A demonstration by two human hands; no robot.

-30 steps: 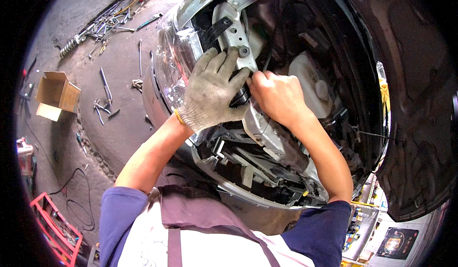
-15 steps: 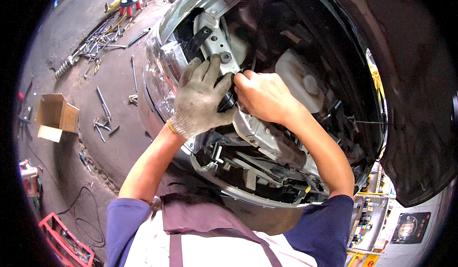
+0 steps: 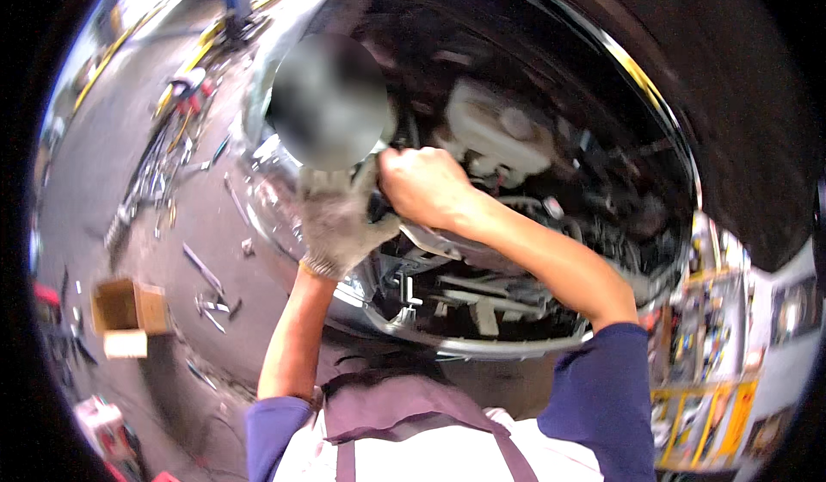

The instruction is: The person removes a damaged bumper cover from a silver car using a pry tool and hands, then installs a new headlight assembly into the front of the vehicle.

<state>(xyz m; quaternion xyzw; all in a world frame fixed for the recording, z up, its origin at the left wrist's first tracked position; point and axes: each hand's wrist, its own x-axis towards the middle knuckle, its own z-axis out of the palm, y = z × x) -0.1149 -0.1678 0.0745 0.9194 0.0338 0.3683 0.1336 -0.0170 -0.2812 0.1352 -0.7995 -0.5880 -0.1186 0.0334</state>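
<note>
My left hand (image 3: 334,219), in a knitted grey-white glove, lies on the metal crossmember (image 3: 430,243) at the front of a car's engine bay. Its thumb stands apart from the fingers, with a dark part (image 3: 379,202) in the gap. A blurred round patch hides the fingertips and the far end of the crossmember. Close beside it, my bare right hand (image 3: 428,188) is closed, knuckles up, at the crossmember's inner edge. Whatever its fingers grip is out of sight. Beyond the right hand sits a whitish plastic reservoir (image 3: 499,125).
The raised dark hood (image 3: 688,95) spans the upper right. A clear headlight (image 3: 271,163) borders the bay's left side. On the floor at left are scattered hand tools (image 3: 151,181) and an open cardboard box (image 3: 129,305). Yellow-framed shelving (image 3: 705,422) stands at lower right.
The view has shifted, so the bay and both hands appear further left and the floor items lower. Both hands keep nearly the same pose on the crossmember.
</note>
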